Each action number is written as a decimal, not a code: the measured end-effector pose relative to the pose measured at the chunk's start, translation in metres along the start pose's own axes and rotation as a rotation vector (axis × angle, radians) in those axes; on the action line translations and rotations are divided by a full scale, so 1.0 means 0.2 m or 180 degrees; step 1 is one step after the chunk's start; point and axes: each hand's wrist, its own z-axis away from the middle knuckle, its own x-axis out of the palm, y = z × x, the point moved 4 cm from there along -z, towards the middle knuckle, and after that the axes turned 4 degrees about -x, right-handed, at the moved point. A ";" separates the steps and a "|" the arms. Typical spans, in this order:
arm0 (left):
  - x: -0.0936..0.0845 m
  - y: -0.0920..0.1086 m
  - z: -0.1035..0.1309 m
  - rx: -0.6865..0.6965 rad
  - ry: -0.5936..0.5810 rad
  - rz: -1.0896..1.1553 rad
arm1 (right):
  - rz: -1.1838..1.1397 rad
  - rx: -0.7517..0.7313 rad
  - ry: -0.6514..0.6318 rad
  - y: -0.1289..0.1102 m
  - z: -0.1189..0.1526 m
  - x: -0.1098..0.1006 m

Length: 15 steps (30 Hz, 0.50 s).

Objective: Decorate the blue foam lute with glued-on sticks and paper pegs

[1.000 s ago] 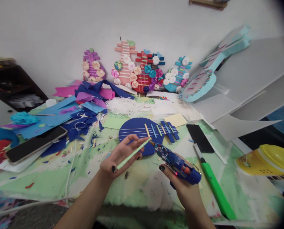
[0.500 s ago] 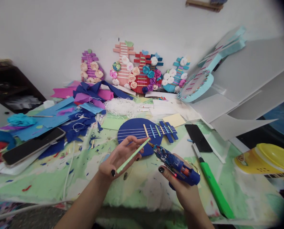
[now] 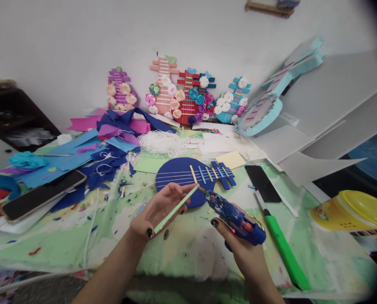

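Between the thumb and fingers of my left hand (image 3: 158,209) is a thin pale green strip (image 3: 176,209), slanting up to the right. My right hand (image 3: 242,249) grips a blue, glue-smeared hot glue gun (image 3: 231,213), its nozzle pointing left at the strip's upper end. Whether the nozzle touches the strip I cannot tell. Just behind both hands lies a dark blue guitar cutout (image 3: 172,169), with white strings along it and several coloured strips across its neck. My left fingers hide part of its body.
A green-handled knife (image 3: 285,249) and a dark phone (image 3: 263,183) lie on the right, near a yellow tub (image 3: 350,211). Another phone (image 3: 44,196) and blue scraps (image 3: 68,156) are on the left. White string (image 3: 159,142) and decorated guitars (image 3: 188,97) stand farther back.
Almost nothing differs. My hands, the strip and the glue gun hold nearly the same pose, with only a slight shift of the view.
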 end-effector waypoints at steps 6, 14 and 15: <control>0.04 0.03 0.01 -0.0099 -0.0066 0.0046 | 0.0021 0.0002 -0.0036 -0.01 -0.01 0.00; 0.00 0.01 0.01 -0.0059 -0.0016 -0.0017 | 0.0085 -0.0101 -0.0021 0.00 0.00 -0.01; 0.00 0.01 0.01 -0.0075 -0.0012 -0.0041 | 0.0060 -0.0061 0.0008 0.00 0.00 -0.01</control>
